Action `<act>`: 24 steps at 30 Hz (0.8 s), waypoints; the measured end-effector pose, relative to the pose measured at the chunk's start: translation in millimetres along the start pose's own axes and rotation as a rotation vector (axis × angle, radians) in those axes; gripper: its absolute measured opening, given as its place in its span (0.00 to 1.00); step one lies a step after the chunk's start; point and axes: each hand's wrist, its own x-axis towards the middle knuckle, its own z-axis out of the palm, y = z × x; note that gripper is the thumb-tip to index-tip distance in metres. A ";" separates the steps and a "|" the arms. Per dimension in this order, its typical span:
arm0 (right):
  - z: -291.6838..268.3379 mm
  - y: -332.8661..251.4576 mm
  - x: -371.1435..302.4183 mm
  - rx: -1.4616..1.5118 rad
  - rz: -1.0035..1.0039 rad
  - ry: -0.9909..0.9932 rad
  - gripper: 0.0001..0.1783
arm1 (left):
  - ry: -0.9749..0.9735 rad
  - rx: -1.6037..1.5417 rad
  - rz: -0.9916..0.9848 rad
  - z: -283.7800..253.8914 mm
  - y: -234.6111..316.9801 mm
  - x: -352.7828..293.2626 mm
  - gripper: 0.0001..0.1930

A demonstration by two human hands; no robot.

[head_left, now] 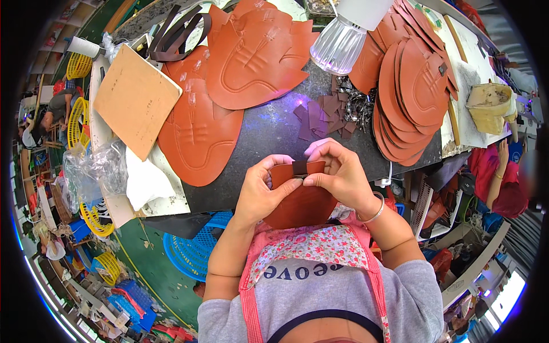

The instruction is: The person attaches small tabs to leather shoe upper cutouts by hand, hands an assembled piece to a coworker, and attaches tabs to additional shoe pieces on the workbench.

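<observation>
1. Left hand (260, 191): grip closed on the left edge of the orange leather piece (300, 203), thumb on top
2. Right hand (340, 174): fingers pinched shut on the small dark strip (300, 168) at the piece's top edge
3. Orange leather piece: held over the near edge of the dark table (269, 134)
4. Dark strip scraps (323, 114): beyond the piece, beside stacked orange cutouts (414, 91)

Left hand (260, 191) and right hand (338, 171) pinch together.
</observation>
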 end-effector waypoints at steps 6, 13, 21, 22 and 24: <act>-1.9 -2.8 -8.9 -0.360 -0.039 0.060 0.12 | -0.039 0.082 -0.012 4.0 5.5 4.9 0.12; -7.9 -20.8 -20.6 -0.729 -0.152 0.099 0.11 | -0.255 0.469 0.229 10.1 26.2 18.2 0.09; -116.5 -129.2 0.8 -0.419 -0.241 0.699 0.17 | 0.424 1.255 0.696 -17.6 56.3 65.5 0.20; -161.9 -138.3 9.8 -0.541 -0.285 0.723 0.20 | 0.475 1.381 0.684 -23.1 58.1 72.7 0.21; -212.9 -154.9 27.5 -0.614 -0.210 0.773 0.22 | 0.413 1.404 0.635 -39.1 43.3 95.1 0.22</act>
